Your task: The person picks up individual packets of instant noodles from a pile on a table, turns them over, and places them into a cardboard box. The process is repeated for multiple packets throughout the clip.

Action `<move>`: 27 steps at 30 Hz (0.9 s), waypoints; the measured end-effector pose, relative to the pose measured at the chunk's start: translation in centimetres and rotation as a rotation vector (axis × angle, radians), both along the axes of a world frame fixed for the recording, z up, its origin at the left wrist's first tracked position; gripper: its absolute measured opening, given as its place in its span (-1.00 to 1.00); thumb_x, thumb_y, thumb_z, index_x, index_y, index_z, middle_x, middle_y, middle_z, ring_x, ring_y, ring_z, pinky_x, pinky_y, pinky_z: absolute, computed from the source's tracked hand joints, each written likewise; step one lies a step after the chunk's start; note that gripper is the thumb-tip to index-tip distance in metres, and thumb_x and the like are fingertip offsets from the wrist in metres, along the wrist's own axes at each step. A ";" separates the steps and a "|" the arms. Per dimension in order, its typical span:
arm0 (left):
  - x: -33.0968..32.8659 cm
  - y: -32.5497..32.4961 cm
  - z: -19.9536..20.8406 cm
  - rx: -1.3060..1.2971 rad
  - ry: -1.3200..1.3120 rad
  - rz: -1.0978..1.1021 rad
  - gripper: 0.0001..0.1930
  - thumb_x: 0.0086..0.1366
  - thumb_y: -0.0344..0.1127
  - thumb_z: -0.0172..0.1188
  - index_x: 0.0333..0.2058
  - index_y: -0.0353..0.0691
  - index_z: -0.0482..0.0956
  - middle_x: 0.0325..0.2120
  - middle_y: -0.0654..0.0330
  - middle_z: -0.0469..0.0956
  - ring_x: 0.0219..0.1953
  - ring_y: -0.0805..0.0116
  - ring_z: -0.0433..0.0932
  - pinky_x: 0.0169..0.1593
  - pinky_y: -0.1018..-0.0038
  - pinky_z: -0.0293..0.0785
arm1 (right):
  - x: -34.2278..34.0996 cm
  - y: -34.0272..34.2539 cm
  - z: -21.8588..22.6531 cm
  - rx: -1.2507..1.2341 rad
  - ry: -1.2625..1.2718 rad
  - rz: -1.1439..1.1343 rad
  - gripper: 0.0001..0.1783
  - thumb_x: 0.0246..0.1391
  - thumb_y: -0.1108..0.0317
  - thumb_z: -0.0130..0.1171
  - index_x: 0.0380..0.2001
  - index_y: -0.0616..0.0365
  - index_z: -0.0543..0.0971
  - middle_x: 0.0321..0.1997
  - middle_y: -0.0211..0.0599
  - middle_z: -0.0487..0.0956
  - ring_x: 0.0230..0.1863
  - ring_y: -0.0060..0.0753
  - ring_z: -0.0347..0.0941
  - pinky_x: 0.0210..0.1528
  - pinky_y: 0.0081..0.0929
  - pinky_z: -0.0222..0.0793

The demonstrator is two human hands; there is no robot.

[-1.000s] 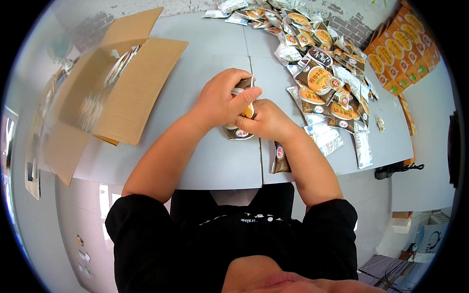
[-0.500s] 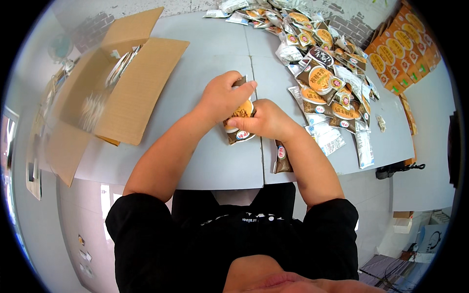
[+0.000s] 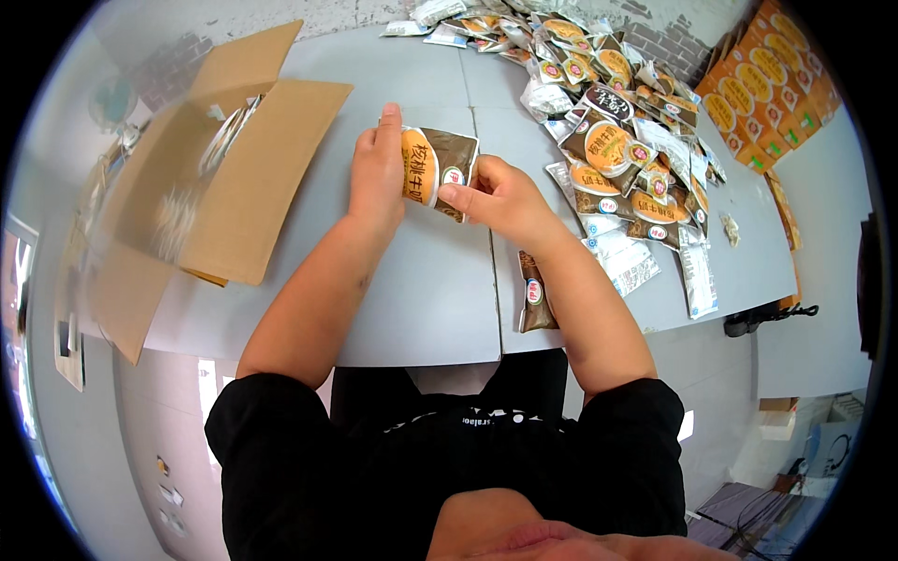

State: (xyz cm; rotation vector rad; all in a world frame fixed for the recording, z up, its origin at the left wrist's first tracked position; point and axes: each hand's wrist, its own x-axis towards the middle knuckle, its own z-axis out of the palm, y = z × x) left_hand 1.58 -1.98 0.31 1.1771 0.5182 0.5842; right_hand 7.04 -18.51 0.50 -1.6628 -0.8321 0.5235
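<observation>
Over the table's middle, a brown, orange and white milk pouch (image 3: 440, 161) is held with its printed front showing. My left hand (image 3: 377, 173) has the pouch's left end against its palm, one digit pointing up; its other fingers are partly hidden. At the opposite end, my right hand (image 3: 500, 196) pinches the pouch, thumb across the front. Another brown pouch (image 3: 535, 304) lies beside my right forearm, near the table's front edge. To the right spreads a heap of similar pouches (image 3: 613, 150), some showing silvery-white backs.
An open cardboard box (image 3: 271, 178) with pouches inside stands on the left of the grey table (image 3: 421, 318). Orange printed cartons (image 3: 767, 84) are lined up at the far right. A crumpled scrap (image 3: 730, 229) lies right of the heap.
Both hands have moved up and left with the pouch. The pouch has turned sideways, and more of its front shows. My left hand has shifted from its top to its left end.
</observation>
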 end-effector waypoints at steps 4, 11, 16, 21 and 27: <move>-0.3 -1.1 -0.7 -0.099 -0.062 -0.085 -0.39 0.31 0.17 0.06 -0.06 -0.37 0.29 -0.25 0.13 0.44 -0.30 0.41 0.48 -0.27 0.45 0.48 | 0.0 0.1 0.4 0.033 -0.028 -0.147 -0.49 -0.01 -0.06 0.33 -0.43 0.24 0.50 -0.53 -0.42 0.49 -0.50 -0.65 0.32 -0.45 -0.62 0.27; -2.0 -4.4 2.0 -0.073 -0.132 -0.100 -0.42 0.30 0.11 0.13 -0.04 -0.34 0.26 -0.24 0.12 0.44 -0.28 0.42 0.50 -0.28 0.44 0.55 | 0.7 -0.5 0.7 0.126 0.117 -0.199 -0.61 0.14 0.04 0.22 -0.33 0.19 0.48 -0.46 -0.53 0.46 -0.45 -0.74 0.30 -0.45 -0.66 0.24; -1.6 -4.6 1.2 -0.031 -0.144 -0.131 -0.47 0.30 0.09 0.14 -0.13 -0.32 0.29 -0.27 0.15 0.44 -0.31 0.46 0.49 -0.28 0.48 0.53 | -0.4 -0.2 1.4 0.185 0.150 -0.177 -0.60 0.15 0.08 0.22 -0.23 0.24 0.50 -0.35 -0.42 0.54 -0.37 -0.67 0.43 -0.37 -0.65 0.37; -1.8 -4.9 1.2 0.003 -0.173 -0.195 -0.49 0.31 0.07 0.14 -0.16 -0.34 0.31 -0.31 0.17 0.44 -0.33 0.49 0.48 -0.28 0.50 0.52 | -0.6 -0.5 1.2 0.311 0.107 -0.187 -0.54 0.08 0.05 0.28 -0.26 0.30 0.53 -0.32 -0.29 0.60 -0.32 -0.60 0.51 -0.34 -0.60 0.43; -1.7 -5.0 0.9 0.045 -0.187 -0.205 -0.51 0.32 0.05 0.12 -0.17 -0.34 0.32 -0.32 0.18 0.44 -0.34 0.51 0.48 -0.30 0.50 0.52 | -0.4 -0.4 1.2 0.303 0.378 -0.237 -0.50 0.14 -0.03 0.18 -0.27 0.29 0.53 -0.33 -0.29 0.57 -0.36 -0.58 0.48 -0.33 -0.57 0.42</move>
